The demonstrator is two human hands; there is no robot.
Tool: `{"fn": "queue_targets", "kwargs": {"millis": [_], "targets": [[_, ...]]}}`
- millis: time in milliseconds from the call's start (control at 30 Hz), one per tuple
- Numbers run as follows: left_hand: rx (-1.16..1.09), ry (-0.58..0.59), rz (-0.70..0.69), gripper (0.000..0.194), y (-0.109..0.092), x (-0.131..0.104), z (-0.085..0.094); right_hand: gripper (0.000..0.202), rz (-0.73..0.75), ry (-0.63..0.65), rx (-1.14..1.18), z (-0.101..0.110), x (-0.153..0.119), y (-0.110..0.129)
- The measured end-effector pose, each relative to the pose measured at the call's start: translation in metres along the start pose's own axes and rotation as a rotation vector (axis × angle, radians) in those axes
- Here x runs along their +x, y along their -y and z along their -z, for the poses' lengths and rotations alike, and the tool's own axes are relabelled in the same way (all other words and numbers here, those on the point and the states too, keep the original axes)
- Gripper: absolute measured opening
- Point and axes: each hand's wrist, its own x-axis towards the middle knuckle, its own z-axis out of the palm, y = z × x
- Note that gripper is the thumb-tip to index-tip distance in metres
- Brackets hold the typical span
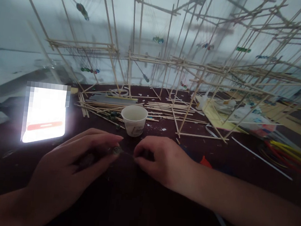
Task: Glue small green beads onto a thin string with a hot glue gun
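Between the thumb and forefinger of my left hand [79,163] is a small glass marble [116,149], partly covered by the fingertips. A faint thread seems to run from the marble toward my right hand [159,157]. The right thumb and forefinger are pinched together, and what lies between them is too small to make out. Both hands are low over the dark table, a short way apart. Just beyond them stands a white paper cup [133,120], upright. Several loose dark marbles [113,116] lie left of the cup.
Stick frames [184,106] with rows of hanging marbles fill the back. Loose wooden sticks [164,111] lie behind the cup. A bright screen [47,112] stands left. At right are a glue bottle [202,101], a yellow sheet [218,115] and coloured cables [281,155].
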Motion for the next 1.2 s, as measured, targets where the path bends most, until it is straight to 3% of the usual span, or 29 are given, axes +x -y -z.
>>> {"fn": "queue_targets", "kwargs": {"millis": [200, 367, 667, 967, 1200], "targets": [[0.003, -0.057, -0.122, 0.027, 0.004, -0.005, 0.006, 0.012, -0.057, -0.05, -0.059, 0.001, 0.001, 0.0], [0.002, -0.053, -0.129, 0.03, 0.006, -0.013, 0.009, 0.012, -0.06, -0.055, -0.018, 0.001, 0.002, 0.0], [-0.021, -0.036, -0.15, 0.029, 0.0, -0.007, 0.006, 0.007, 0.003, -0.213, 0.064, 0.0, 0.001, -0.003], [-0.045, -0.035, -0.171, 0.027, -0.001, -0.007, 0.005, 0.013, 0.08, 0.012, -0.081, -0.004, -0.001, -0.005], [-0.062, 0.001, -0.156, 0.025, -0.004, -0.004, 0.003, 0.017, 0.119, 0.063, -0.157, -0.007, -0.001, -0.006]]}}
